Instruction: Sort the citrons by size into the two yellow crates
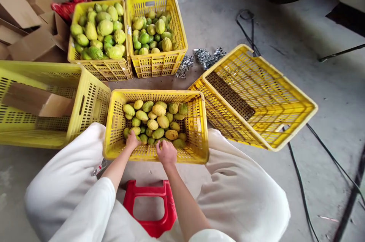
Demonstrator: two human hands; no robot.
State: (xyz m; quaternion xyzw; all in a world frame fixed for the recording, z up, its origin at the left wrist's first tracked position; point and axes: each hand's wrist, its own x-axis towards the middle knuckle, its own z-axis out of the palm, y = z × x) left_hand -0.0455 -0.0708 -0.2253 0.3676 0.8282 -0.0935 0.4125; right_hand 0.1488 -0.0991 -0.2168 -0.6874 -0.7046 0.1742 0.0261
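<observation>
A yellow plastic crate [155, 93] stands between my knees with many oval yellow-green lemons [152, 124] on its bottom. My left hand [132, 141] reaches over the near wall into the front left part, against a lemon [135, 130]; its fingers are bent and partly hidden, so what they hold does not show. To its right, my right hand [167, 152] is curled near the front middle of the crate. A bit of yellow-green lemon [161, 144] shows at its thumb and fingertips.
Behind are two crates, left [101, 71] and right [159, 65], filled with larger yellow-green fruits. An open crate [94, 99] with cardboard lies left; a tilted crate [242, 120] lies right. A red stool [154, 226] sits below my arms. Black cables [299, 185] cross the floor.
</observation>
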